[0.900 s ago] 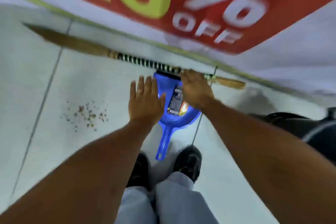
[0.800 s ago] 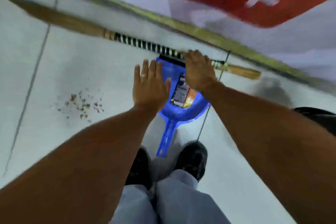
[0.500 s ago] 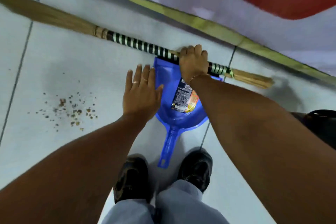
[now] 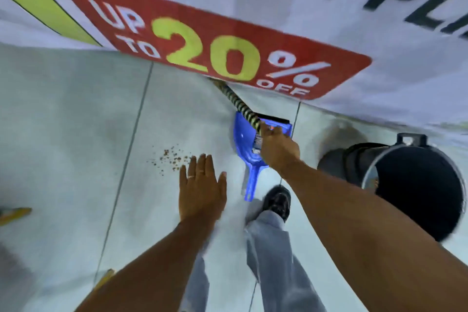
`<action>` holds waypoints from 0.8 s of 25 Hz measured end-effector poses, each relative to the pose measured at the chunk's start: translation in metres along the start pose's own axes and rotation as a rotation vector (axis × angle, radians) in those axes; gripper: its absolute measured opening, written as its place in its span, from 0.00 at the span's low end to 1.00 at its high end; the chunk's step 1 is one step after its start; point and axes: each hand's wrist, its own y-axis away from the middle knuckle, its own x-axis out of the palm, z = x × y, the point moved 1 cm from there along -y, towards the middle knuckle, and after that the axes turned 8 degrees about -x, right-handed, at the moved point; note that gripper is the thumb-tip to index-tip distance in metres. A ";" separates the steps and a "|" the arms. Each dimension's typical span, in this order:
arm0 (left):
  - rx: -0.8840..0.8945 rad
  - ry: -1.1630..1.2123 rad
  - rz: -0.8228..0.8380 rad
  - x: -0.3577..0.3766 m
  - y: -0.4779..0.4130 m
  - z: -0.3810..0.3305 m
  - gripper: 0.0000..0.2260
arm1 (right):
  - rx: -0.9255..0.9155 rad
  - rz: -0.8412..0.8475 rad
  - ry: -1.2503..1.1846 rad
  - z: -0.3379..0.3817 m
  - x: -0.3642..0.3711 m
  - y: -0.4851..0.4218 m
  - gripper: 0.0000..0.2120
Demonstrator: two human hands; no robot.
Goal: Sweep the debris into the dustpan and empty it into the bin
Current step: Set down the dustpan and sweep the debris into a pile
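Note:
My right hand (image 4: 277, 148) is shut on the black-and-yellow striped broom handle (image 4: 240, 105), which slants up and away toward the banner; the bristle end is hidden. Under that hand a blue dustpan (image 4: 243, 144) lies on the tiled floor with a printed wrapper (image 4: 257, 143) inside it and its handle pointing at my shoe. A small patch of brown crumbs (image 4: 171, 158) lies on the floor to the left of the pan. My left hand (image 4: 202, 189) hovers flat and open, fingers spread, just right of the crumbs. A black bin (image 4: 415, 185) stands at the right.
A large banner (image 4: 228, 53) with a red "UP TO 20% OFF" panel covers the wall ahead. My grey trousers and a black shoe (image 4: 277, 201) are below the dustpan. Yellow objects (image 4: 15, 213) lie at the far left floor edge.
My right hand has lifted the broom off the floor, swinging its handle from lying flat to pointing away. My left hand drew back from the dustpan. The view rose, bringing the bin into sight.

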 end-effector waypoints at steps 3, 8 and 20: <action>0.028 -0.036 0.019 -0.023 0.020 0.026 0.26 | 0.018 0.105 -0.017 0.035 0.004 0.032 0.21; 0.078 -0.038 0.070 -0.030 0.039 0.100 0.26 | 0.039 0.195 0.034 0.096 0.053 0.083 0.20; 0.101 -0.020 0.084 0.007 0.133 0.171 0.25 | 0.200 -0.071 -0.263 0.129 0.150 0.233 0.29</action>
